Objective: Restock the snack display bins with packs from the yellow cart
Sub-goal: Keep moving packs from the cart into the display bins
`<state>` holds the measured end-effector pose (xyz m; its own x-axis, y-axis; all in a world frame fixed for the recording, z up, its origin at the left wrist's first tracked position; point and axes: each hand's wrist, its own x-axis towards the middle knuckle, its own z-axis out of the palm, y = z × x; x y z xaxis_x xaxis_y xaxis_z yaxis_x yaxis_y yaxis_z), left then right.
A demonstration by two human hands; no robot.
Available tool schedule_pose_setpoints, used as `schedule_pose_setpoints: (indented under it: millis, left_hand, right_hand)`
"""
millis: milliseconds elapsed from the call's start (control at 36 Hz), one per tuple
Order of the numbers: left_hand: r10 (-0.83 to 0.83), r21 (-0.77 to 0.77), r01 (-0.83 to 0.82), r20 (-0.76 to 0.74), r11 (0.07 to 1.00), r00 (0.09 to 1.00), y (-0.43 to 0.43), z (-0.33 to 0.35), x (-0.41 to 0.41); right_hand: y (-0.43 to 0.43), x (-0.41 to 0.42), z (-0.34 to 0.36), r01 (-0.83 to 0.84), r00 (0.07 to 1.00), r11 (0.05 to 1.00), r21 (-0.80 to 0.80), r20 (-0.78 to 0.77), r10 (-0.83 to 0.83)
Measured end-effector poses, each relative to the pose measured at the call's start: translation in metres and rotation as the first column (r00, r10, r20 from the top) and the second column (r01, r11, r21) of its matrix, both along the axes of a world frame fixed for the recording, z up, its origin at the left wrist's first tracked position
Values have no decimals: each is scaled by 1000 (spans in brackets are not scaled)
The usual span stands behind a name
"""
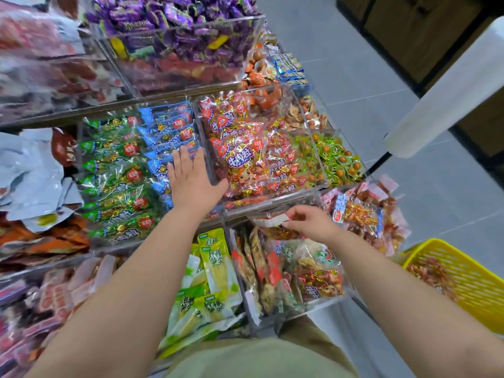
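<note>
Fingers [181, 156] of the left hand [192, 181] lie spread flat on the blue packs [166, 124], holding nothing; let them steady that row; the right hand [308, 222] pinches a red-edged pack [268, 220] just above the lower bin [327, 298]; lay it flat among its kind; the yellow cart [463, 274] stands at far right.

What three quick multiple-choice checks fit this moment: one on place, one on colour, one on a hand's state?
1. The yellow cart sits: A) at the lower right B) at the upper left C) on the top shelf.
2. The packs under the left hand are: A) purple B) blue C) orange.
3. The right hand: A) lies flat B) is empty C) pinches a small pack.
Key: 1A, its mesh wall shows at the right edge; 2B, straight fingers lie on blue wrappers; 3C, fingertips hold its white edge.
</note>
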<state>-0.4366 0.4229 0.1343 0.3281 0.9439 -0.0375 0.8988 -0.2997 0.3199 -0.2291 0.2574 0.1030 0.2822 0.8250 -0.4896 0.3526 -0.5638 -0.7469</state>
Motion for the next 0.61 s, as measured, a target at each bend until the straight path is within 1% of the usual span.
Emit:
schedule_pose_setpoints:
  millis: [28, 56, 83, 139, 194, 222, 250, 278, 306, 361, 389, 417, 444, 472, 556, 583, 611]
  left_hand:
    - [-22, -21, 25, 134, 999, 991, -3, 5, 0]
    - [-53, -39, 67, 290, 997, 955, -9, 10, 1]
    - [-81, -54, 116, 434, 992, 897, -16, 16, 2]
    - [-101, -95, 206, 633, 974, 768, -36, 30, 8]
    - [-45, -181, 305, 794, 935, 606, -57, 39, 18]
    - [14, -235, 352, 848, 906, 529, -65, 41, 23]
    - [86, -296, 385, 874, 874, 478, -73, 40, 27]
    - [167, -372, 401, 872, 837, 460, -80, 36, 31]
    - [254, -459, 409, 849, 789, 463, -87, 32, 35]
    - [415, -631, 427, 762, 648, 497, -96, 25, 40]
    - [467, -688, 441, 720, 576, 514, -100, 22, 41]
    - [491, -720, 449, 691, 529, 530, -102, 17, 41]
    - [496, -736, 447, 674, 508, 548, -104, 13, 42]
    - [490, -748, 430, 659, 506, 570, -106, 10, 41]
    - [467, -758, 387, 637, 525, 613, -111, -3, 39]
    - [462, -765, 383, 626, 517, 628, -113, -9, 39]
    - [460, -777, 375, 610, 505, 646, -115, -14, 37]
  right_hand:
    - [-1, 4, 13, -28, 999, 999, 15, -25, 28]
    - [-1, 8, 26, -40, 997, 998, 39, -63, 42]
    - [-2, 11, 38, -33, 993, 997, 63, -113, 40]
    - [-2, 18, 54, 30, 968, 994, 101, -249, -4]
    - [-2, 24, 64, 137, 908, 983, 126, -411, -74]
    - [-1, 25, 67, 205, 857, 969, 136, -503, -110]
    - [-1, 26, 70, 271, 797, 951, 146, -588, -138]
    - [-1, 25, 72, 323, 746, 934, 153, -649, -151]
    - [-2, 24, 73, 353, 715, 922, 156, -682, -158]
    - [-4, 21, 71, 372, 697, 916, 154, -698, -165]
    - [-7, 20, 67, 375, 700, 915, 147, -693, -175]
    - [-10, 19, 62, 380, 704, 915, 138, -685, -189]
    - [-14, 19, 58, 383, 710, 915, 126, -674, -204]
    - [-18, 19, 54, 382, 712, 917, 111, -668, -216]
    - [-36, 20, 35, 391, 710, 919, 43, -650, -272]
    - [-44, 21, 27, 394, 735, 919, 22, -608, -301]
    - [-53, 23, 16, 376, 801, 927, 11, -507, -319]
